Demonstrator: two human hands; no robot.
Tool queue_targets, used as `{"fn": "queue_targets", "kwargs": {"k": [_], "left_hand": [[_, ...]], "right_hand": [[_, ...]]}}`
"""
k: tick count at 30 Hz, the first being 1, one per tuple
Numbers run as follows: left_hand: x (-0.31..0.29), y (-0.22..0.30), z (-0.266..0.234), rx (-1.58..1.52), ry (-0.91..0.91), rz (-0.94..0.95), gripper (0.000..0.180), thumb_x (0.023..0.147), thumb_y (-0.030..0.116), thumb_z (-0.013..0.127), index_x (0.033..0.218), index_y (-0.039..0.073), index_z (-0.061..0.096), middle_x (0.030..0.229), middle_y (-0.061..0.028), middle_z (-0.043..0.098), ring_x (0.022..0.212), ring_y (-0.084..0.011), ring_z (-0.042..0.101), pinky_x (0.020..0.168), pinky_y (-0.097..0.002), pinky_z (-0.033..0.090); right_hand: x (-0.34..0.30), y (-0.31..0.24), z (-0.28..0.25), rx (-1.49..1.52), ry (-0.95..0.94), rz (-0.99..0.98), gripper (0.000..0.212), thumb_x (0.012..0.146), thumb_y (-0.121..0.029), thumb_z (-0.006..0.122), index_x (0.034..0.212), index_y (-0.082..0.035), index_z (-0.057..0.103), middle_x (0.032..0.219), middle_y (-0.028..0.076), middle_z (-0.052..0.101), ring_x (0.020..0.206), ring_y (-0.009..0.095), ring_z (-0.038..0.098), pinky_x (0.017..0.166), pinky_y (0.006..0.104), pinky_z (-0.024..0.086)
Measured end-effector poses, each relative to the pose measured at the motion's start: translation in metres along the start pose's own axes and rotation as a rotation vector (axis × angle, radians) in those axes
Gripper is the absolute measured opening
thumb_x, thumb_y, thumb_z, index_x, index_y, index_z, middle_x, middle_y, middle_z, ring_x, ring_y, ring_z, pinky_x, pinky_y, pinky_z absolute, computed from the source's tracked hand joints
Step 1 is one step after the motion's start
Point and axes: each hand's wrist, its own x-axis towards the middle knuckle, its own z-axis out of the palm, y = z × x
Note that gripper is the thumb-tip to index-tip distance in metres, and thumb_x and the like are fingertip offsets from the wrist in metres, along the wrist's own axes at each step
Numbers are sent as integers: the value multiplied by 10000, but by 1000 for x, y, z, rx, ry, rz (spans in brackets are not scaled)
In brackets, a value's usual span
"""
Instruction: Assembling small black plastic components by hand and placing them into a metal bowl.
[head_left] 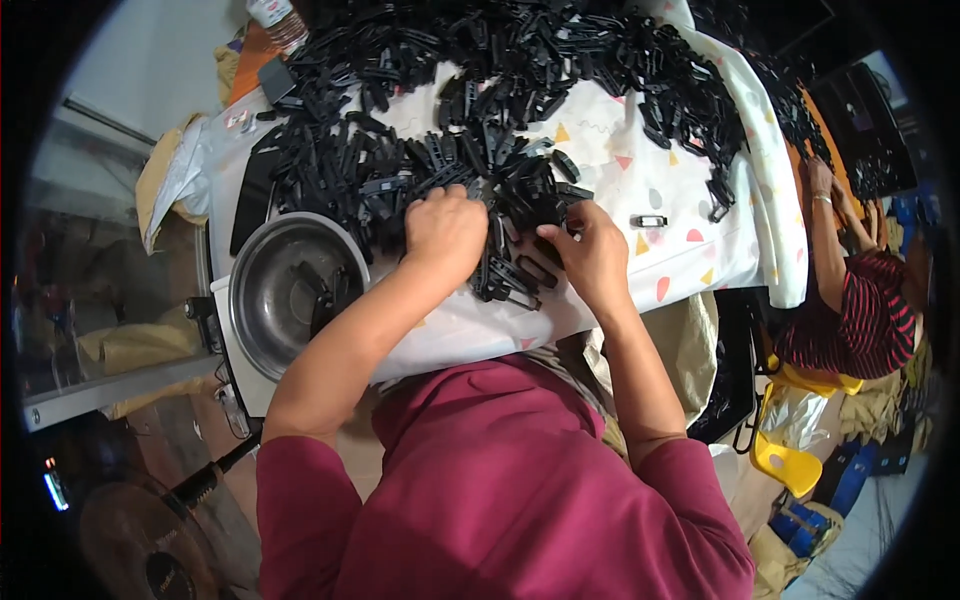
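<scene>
Many small, long black plastic parts (380,185) lie heaped on the table in front of me. My left hand (447,232) is closed, knuckles up, over the near side of the heap; its fingertips and whatever they hold are hidden. Just to its right, my right hand (593,255) has thumb and fingers bent round a black plastic part, which merges with the dark pieces behind it. Several loose parts (505,280) lie between and below my hands. One lone part (650,220) with a pale middle rests on the cloth to the right.
A steel bowl (250,290) with a few black parts stands left of my left forearm, on a white device. The patterned tablecloth (690,265) covers the table, and a larger heap (600,45) lies across its far side. At the right, another person (850,310) sits reaching toward black parts.
</scene>
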Motion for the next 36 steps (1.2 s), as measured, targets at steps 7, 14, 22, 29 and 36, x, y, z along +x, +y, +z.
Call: {"fn": "queue_targets", "kwargs": {"k": [7,14,22,29,36], "left_hand": [[2,-21,-32,-718,-188,-288,165,766,166,653,776,16,587,785,-124,622,702,-249,619,644,-327,486],[-25,-21,-55,-1461,-361,-87,249,852,61,574,1085,-27,583,869,-69,650,721,-87,578,622,-214,461],[-53,-11,-60,-1091,-41,57,254,818,176,629,1015,16,619,765,-130,642,645,-183,618,589,-277,466],[-86,-5,-51,-771,49,252,393,709,216,712,1020,24,568,838,-145,605,763,-302,590,662,-370,467],[-106,1,-31,-934,-144,119,303,766,189,656,1019,59,551,807,-127,615,767,-317,607,694,-387,469]], "right_hand": [[-14,-11,-13,907,-245,50,116,772,12,661,860,41,591,832,62,586,623,105,566,501,212,438],[-16,-39,-22,542,1,-518,206,681,44,703,873,0,644,854,102,604,731,175,581,591,255,465],[-31,-41,-18,443,99,-668,255,631,56,726,856,-3,621,832,123,593,727,223,587,584,282,471],[-55,-40,-24,370,-107,-487,332,674,1,716,969,2,564,931,141,573,793,251,579,627,303,473],[-69,-16,-20,420,-327,-364,479,688,-115,728,1105,-5,519,882,143,584,774,293,583,645,346,481]]}}
